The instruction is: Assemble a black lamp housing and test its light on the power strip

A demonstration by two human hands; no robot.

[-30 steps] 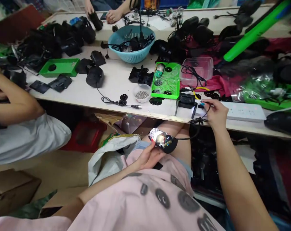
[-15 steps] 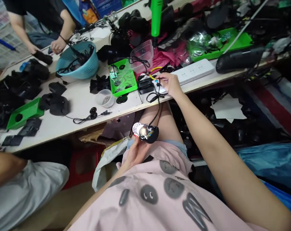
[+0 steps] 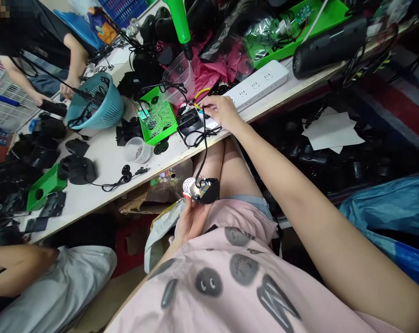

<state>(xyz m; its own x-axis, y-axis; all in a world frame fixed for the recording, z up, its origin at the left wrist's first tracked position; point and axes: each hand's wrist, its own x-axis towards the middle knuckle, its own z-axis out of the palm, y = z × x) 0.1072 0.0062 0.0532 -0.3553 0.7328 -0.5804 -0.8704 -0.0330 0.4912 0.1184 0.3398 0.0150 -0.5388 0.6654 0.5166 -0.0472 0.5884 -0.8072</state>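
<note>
My left hand [image 3: 191, 221], low over my lap, grips an opened black lamp housing [image 3: 211, 190] from below. At its left side a round white LED disc [image 3: 188, 187] looks bright, and the housing's inner parts are exposed. A black power cord [image 3: 203, 159] rises from the housing to the table edge. My right hand [image 3: 222, 113] is at the near end of the white power strip [image 3: 254, 87], with thumb and fingers closed at the cord's end; the plug itself is mostly hidden by them. A black adapter-like block [image 3: 190, 121] sits just left of those fingers.
A green electric screwdriver [image 3: 178, 21] hangs above the table. Nearby are a green tray [image 3: 157, 132], a clear cup of screws [image 3: 137, 150], a blue basket [image 3: 108, 108] and a black cylindrical speaker-like body [image 3: 329, 46]. One person works across the table; another sits at left.
The camera view has turned, shifting the table contents left. My right hand stays at the power strip's end, and my left hand still holds the lamp housing, now tilted slightly differently.
</note>
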